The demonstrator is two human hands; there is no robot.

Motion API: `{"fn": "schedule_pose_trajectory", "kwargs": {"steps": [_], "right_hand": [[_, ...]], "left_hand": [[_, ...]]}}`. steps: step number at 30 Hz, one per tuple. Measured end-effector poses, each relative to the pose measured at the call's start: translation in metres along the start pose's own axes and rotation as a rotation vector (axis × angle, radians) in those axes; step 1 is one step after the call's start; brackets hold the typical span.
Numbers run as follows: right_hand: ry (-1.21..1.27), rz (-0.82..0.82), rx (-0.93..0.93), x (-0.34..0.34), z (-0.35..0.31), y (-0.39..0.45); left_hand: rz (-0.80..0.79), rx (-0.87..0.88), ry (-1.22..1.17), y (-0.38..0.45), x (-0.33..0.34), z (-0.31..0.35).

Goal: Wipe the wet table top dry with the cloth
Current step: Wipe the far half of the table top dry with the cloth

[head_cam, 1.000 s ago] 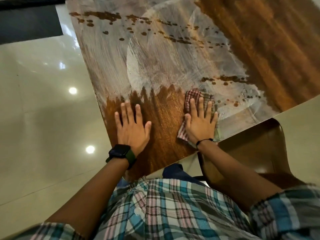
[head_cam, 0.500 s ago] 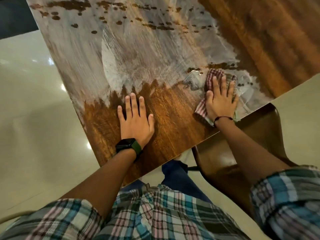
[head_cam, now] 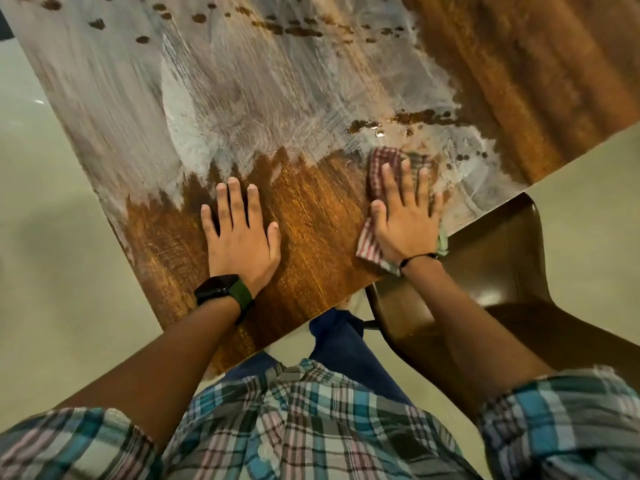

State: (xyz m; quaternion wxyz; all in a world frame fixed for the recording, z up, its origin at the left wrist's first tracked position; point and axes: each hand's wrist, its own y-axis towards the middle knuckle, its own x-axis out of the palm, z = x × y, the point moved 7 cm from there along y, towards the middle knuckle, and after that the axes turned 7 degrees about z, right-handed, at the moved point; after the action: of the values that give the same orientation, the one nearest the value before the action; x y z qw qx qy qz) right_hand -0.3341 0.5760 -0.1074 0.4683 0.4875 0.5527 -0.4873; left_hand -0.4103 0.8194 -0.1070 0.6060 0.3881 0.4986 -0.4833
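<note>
The wooden table top (head_cam: 311, 81) shows pale wet smears across its far part and a dark dry patch near me. A red checked cloth (head_cam: 379, 164) lies flat near the table's right edge. My right hand (head_cam: 407, 220) presses it down with spread fingers and covers most of it. A row of dark water drops (head_cam: 415, 117) sits just beyond the cloth. My left hand (head_cam: 242, 233), with a black watch on the wrist, rests flat and open on the dry patch, holding nothing.
A brown chair (head_cam: 502, 258) stands tucked against the table's right edge, just below my right hand. More drops (head_cam: 294, 29) dot the far end of the table. Pale glossy floor (head_cam: 52, 271) surrounds the table.
My right hand slid the cloth to the right toward the row of drops, then drew it back a little toward me. My left hand stayed flat on the dry patch.
</note>
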Motion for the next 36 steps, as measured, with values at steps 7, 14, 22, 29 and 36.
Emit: {"fn": "schedule_pose_trajectory", "kwargs": {"steps": [7, 14, 22, 29, 36], "right_hand": [[0.048, 0.056, 0.255, -0.013, 0.027, 0.039], [0.051, 0.037, 0.196, -0.002, -0.018, -0.039], [0.053, 0.093, 0.45, -0.02, 0.114, 0.052], [0.074, 0.092, 0.601, -0.024, 0.115, 0.046], [0.04, 0.034, 0.332, -0.002, 0.022, -0.006]], "left_hand": [[-0.026, -0.002, -0.015, 0.004, -0.001, 0.018], [-0.053, 0.178, -0.02, 0.025, 0.011, 0.091], [-0.071, 0.172, -0.016, 0.027, 0.015, 0.093], [-0.069, 0.167, -0.029, 0.026, 0.015, 0.092], [-0.077, 0.157, -0.02, 0.028, 0.016, 0.094]]}}
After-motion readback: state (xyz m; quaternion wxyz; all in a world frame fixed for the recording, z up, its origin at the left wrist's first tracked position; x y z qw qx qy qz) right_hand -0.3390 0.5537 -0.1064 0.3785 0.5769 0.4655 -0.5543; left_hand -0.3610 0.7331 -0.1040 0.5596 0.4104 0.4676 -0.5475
